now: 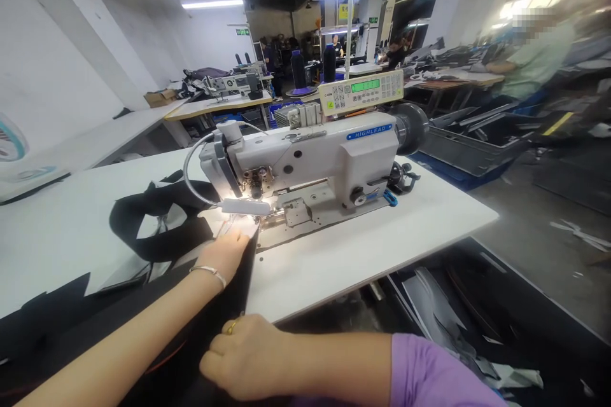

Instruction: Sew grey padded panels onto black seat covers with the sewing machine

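Observation:
A white sewing machine [305,162] stands on the table, its lamp lighting the needle area. My left hand [230,250], with a silver bangle at the wrist, is at the fabric just in front of the needle area. Its fingers are bent and pressed together on the edge of the black fabric [143,296], beside a pale piece [243,225] under the light. Nearer to me, my right hand [251,356], wearing a gold ring, is closed on the same black fabric at the table's front edge. Its fingertips are partly hidden. The black fabric runs leftward over the table and down towards me.
A control panel [361,93] with a green display sits above the machine. Black thread cones [297,70] stand behind it. A grey crate [477,146] with dark pieces is at right, near a blurred co-worker [537,63]. Grey and black pieces [429,311] lie below the table edge.

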Motion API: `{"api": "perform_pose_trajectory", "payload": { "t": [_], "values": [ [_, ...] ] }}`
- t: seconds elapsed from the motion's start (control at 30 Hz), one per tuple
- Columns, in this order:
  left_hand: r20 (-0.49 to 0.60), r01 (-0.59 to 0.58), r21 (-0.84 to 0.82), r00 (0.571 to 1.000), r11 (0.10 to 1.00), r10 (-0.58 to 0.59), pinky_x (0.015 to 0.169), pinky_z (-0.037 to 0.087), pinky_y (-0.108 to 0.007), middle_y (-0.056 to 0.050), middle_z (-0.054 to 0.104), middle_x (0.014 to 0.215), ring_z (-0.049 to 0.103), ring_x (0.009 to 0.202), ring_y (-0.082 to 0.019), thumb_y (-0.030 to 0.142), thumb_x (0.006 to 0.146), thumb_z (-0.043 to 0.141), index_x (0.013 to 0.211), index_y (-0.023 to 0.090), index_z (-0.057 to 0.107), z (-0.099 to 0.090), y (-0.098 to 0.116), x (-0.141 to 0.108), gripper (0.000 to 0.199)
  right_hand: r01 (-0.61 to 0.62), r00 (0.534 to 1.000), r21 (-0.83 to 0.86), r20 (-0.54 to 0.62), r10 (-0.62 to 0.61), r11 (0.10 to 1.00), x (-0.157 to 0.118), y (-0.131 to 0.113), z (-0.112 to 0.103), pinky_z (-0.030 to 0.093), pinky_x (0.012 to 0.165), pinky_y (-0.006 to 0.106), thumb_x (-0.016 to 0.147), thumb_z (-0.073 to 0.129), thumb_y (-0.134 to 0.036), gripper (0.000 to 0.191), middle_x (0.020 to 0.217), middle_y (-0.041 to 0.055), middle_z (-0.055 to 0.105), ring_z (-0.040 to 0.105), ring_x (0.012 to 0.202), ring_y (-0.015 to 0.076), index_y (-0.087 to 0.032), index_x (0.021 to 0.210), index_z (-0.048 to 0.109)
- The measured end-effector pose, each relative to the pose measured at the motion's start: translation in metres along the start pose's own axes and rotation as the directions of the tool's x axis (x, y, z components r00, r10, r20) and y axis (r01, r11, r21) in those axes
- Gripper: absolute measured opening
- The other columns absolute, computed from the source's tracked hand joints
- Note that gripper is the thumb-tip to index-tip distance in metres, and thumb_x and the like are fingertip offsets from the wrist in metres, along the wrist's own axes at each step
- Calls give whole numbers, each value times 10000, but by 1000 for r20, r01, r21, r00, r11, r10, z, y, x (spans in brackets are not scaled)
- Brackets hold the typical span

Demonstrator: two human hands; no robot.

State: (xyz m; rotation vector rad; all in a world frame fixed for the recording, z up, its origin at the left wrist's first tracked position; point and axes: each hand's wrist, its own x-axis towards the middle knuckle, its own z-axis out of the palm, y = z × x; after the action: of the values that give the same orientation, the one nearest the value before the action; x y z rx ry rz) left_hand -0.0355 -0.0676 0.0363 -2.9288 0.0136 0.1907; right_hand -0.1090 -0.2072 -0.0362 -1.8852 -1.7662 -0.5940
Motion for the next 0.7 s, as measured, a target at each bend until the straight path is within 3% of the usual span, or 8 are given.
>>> {"api": "perform_pose_trajectory", "payload": {
  "t": [0.2, 0.4, 0.7],
  "values": [
    [-56, -153, 111, 986, 982, 160, 881, 463, -400, -158, 611, 1140, 567, 1048, -272, 4, 864, 270, 1220, 108, 563, 6, -5, -3, 473, -3, 1000, 2, -4, 3, 1000, 0, 3, 1, 283, 464, 240, 779, 505, -135, 122, 638, -17, 460, 324, 545, 125, -167, 683, 437],
    [-120, -119, 131, 984, 984, 135, 823, 496, -393, -144, 630, 1108, 577, 1016, -269, 11, 865, 308, 1194, 128, 584, 16, -1, -1, 445, 27, 996, 27, 84, -29, 999, -1, 15, -12, 286, 481, 243, 769, 530, -113, 110, 654, -17, 481, 338, 567, 124, -161, 701, 458],
    [-128, -23, 121, 991, 992, 38, 788, 471, -393, -136, 623, 1037, 565, 969, -270, 29, 878, 277, 1051, 116, 618, 15, 14, 19, 392, 16, 981, 44, 192, -24, 999, -11, 40, -29, 322, 536, 253, 833, 514, -134, 97, 698, -23, 530, 365, 592, 132, -171, 750, 483]
  ]
}}
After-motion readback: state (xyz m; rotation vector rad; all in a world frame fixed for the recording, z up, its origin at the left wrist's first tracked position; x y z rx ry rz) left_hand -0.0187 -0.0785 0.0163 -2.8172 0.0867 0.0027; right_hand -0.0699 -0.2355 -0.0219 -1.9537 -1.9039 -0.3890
